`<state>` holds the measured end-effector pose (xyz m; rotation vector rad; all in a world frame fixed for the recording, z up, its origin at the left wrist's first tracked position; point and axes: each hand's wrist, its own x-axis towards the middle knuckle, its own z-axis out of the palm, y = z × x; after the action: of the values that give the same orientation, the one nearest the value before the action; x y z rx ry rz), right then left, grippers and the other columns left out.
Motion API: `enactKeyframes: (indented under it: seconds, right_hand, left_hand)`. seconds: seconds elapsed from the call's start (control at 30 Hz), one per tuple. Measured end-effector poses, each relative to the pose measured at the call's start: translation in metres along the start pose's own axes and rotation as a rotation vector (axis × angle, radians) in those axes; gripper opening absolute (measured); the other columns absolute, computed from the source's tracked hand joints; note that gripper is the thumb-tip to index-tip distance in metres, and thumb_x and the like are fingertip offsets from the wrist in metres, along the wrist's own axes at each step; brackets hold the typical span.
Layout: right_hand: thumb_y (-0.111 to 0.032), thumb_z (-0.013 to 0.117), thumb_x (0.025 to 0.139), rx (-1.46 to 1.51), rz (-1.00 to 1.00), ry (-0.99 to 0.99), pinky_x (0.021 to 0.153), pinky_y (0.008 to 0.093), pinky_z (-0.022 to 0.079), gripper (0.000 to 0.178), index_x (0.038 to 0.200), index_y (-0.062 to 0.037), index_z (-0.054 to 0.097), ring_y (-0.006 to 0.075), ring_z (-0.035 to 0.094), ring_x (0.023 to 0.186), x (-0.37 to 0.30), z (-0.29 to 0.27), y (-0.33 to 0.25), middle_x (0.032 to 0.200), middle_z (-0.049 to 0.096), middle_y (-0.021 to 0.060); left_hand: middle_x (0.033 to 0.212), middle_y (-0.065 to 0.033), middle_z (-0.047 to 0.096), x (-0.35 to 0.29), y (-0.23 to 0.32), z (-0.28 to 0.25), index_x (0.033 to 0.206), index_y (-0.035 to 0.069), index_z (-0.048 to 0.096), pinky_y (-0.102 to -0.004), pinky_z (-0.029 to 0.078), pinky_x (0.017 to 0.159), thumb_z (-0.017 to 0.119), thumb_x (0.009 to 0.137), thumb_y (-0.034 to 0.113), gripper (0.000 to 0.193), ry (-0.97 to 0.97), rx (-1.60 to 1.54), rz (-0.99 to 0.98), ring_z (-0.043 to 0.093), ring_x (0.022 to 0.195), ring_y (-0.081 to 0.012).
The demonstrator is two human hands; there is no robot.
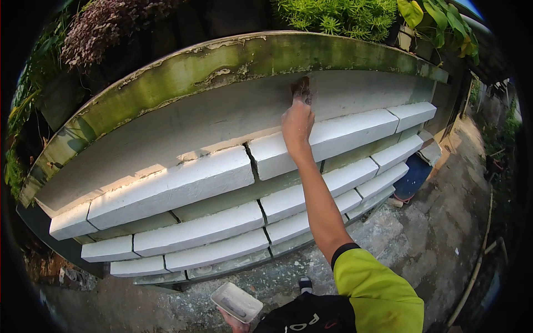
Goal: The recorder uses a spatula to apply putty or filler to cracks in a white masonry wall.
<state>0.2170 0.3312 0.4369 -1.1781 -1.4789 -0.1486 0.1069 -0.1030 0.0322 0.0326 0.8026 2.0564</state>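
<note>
My right hand (pixel 298 116) is stretched up to the grey plastered wall face (pixel 233 108), just under the mossy ledge. Its fingers are closed around a small dark brown tool (pixel 301 89), which meets the wall; the hand hides part of it, and whether it is a brush or a scraper I cannot make out. Low in front of my body, my left hand (pixel 236 322) grips a pale rectangular tray (pixel 237 302) by its near edge. Whitish-grey residue coats the tray's inside. Most of the left hand's fingers are hidden beneath it.
White-painted, stepped blocks (pixel 172 186) project from the wall below my right hand, with dark gaps between. A green, weathered ledge (pixel 222 64) runs above, with potted plants (pixel 338 15) behind. At right stand a blue container (pixel 413 175) and a pipe (pixel 472 277) along the concrete ground.
</note>
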Motion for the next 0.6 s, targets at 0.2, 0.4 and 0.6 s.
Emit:
enactKeyframes:
  seconds: [0.2,0.4,0.6]
  right_hand:
    - [0.009,0.056,0.075,0.126,-0.145,-0.227,0.068,0.0483,0.053,0.044,0.119,0.0055,0.056,0.0434,0.065,0.074,-0.054,-0.001,-0.065,0.08,0.065,0.0265]
    - [0.01,0.053,0.077,0.228,-0.082,0.097,0.072,0.0441,0.055,0.068,0.142,0.0034,0.035,0.0407,0.066,0.081,-0.029,-0.049,-0.016,0.119,0.061,0.025]
    - [0.008,0.055,0.08,-0.062,0.047,-0.031,0.067,0.0473,0.055,0.028,0.107,0.0053,0.06,0.0424,0.066,0.078,0.013,-0.017,0.009,0.083,0.067,0.0233]
  left_hand:
    - [0.139,-0.0088,0.05,0.013,-0.001,-0.007,0.143,0.015,0.038,-0.0539,0.045,0.099,0.027,0.092,0.07,0.076,-0.021,-0.004,-0.045,0.053,0.12,-0.0358]
    - [0.137,-0.0088,0.051,0.017,0.004,0.008,0.142,0.015,0.039,-0.0533,0.046,0.098,0.028,0.093,0.069,0.074,-0.045,0.008,-0.04,0.054,0.119,-0.0351]
    - [0.135,-0.0088,0.052,0.017,0.0,0.017,0.142,0.015,0.039,-0.0526,0.046,0.097,0.028,0.093,0.068,0.073,-0.058,0.018,-0.07,0.055,0.117,-0.0344]
